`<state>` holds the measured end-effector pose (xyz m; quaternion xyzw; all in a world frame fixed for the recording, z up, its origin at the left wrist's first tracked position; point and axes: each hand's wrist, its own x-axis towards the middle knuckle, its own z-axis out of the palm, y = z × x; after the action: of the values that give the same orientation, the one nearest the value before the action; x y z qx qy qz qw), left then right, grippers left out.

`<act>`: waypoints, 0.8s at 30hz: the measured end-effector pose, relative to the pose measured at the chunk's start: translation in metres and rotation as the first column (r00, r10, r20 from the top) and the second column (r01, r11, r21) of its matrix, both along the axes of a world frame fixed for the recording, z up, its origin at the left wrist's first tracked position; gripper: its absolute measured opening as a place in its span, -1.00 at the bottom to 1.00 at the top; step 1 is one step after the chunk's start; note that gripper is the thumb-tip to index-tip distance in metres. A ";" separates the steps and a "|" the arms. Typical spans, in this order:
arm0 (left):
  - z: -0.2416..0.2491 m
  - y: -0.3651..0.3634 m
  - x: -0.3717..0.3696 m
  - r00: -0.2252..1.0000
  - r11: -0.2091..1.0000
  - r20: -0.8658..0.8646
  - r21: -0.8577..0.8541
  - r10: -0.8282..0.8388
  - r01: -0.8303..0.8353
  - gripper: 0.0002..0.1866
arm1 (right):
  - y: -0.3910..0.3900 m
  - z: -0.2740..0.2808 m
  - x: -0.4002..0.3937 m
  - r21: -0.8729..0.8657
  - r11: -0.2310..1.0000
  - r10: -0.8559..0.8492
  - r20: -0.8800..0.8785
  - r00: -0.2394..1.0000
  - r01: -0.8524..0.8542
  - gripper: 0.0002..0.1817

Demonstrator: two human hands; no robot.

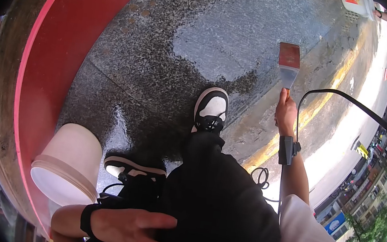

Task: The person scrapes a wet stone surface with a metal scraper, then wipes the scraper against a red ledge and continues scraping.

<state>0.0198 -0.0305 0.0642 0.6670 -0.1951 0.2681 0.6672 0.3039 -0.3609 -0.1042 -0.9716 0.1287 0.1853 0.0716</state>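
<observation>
My right hand (286,114) grips the handle of a scraper (288,65) with a broad flat blade, held out over the paved ground at the right. The blade's upper part looks reddish-brown and its lower part is bright metal. On my right wrist sits a black device (288,150) with a cable. My left hand (134,232) hangs low in front of my black trousers (223,197), its fingers spread and holding nothing. A dark band (88,219) circles that wrist. To its upper left stands a white bucket (73,154).
Wet grey stone paving (153,53) lies around my shoes (213,106). A red wall (64,32) curves along the left. A yellow line (320,107) crosses the ground at the right. A black cable (351,98) arcs past my right arm. Another person's hand (382,15) is by a white container (360,6).
</observation>
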 end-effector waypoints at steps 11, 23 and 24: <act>0.005 0.006 0.003 0.999 1.000 -0.044 0.024 -0.008 0.009 -0.53 | 0.007 0.005 -0.006 0.198 0.971 -0.123 -0.064 0.990 0.134 -0.29; 0.008 0.008 -0.005 0.995 0.999 -0.092 0.005 -0.048 0.049 -0.52 | 0.028 0.011 -0.016 0.378 0.770 -0.433 -0.281 0.856 0.514 -0.33; 0.008 0.007 -0.005 0.995 0.999 -0.093 0.003 -0.048 0.048 -0.52 | 0.030 0.012 -0.014 0.376 0.771 -0.434 -0.281 0.856 0.514 -0.33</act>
<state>0.0149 -0.0235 0.0721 0.6757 -0.1807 0.2201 0.6799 0.2900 -0.3305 -0.0925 -0.8448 0.3310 0.2713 0.3211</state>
